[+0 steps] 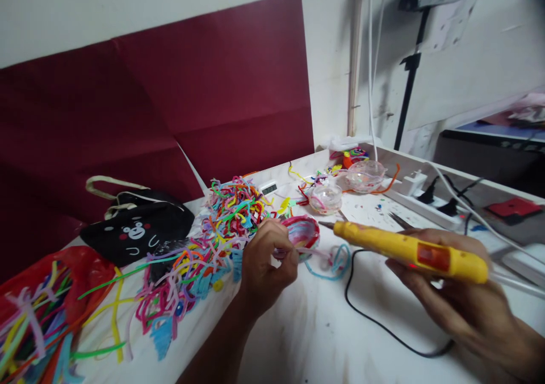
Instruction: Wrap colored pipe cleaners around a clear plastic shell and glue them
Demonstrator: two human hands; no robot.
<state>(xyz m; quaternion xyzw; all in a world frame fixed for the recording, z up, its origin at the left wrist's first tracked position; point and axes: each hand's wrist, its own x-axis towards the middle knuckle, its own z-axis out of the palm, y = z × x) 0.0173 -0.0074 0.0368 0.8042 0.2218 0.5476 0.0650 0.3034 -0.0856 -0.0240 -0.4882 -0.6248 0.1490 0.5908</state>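
My left hand [270, 262] is closed in a pinch on a pale pink pipe cleaner [315, 252], whose free part sticks out to the right. Just behind those fingers is a round bowl-shaped piece [313, 231] with red, pink and pale bands; the hand covers its left part, and I cannot tell whether they touch. A yellow soldering iron [383, 242] is gripped in my right hand [464, 293]. Its dark metal tip points left, close to the bowl's right rim. A light blue pipe cleaner [327, 273] curls on the table below the tip.
Cut pipe cleaners [234, 208] lie heaped to the left, near a black drawstring bag [157, 225] and a red bag [85, 265]. Clear plastic bowls [326, 198] stand behind. A power strip [426, 202] and tweezers [400, 220] lie right. A black cord [378, 316] crosses the table.
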